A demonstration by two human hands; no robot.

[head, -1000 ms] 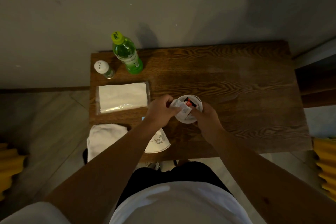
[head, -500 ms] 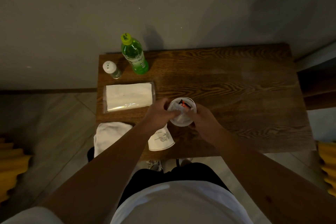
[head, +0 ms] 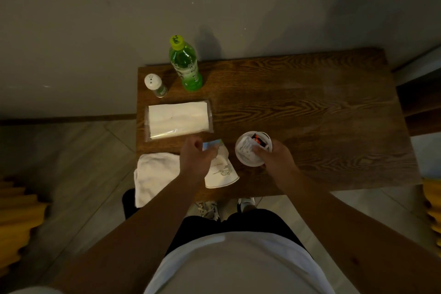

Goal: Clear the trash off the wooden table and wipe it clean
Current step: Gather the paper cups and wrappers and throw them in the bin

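The person wears a white short-sleeved shirt (head: pixel 236 262), black shorts (head: pixel 238 224) and pale laced sneakers (head: pixel 210 210), with both forearms bare and a white sleeve edge (head: pixel 35 290) showing near left.

Open tabletop is lying across the right and rear of the wooden table (head: pixel 322 102), while the bottle (head: pixel 186 67), shaker (head: pixel 154 85), tissue pack (head: pixel 177 118), white cloth (head: pixel 155 174), fallen paper cup (head: pixel 222 172) and upright cup (head: pixel 248 150) are crowding the left and front.
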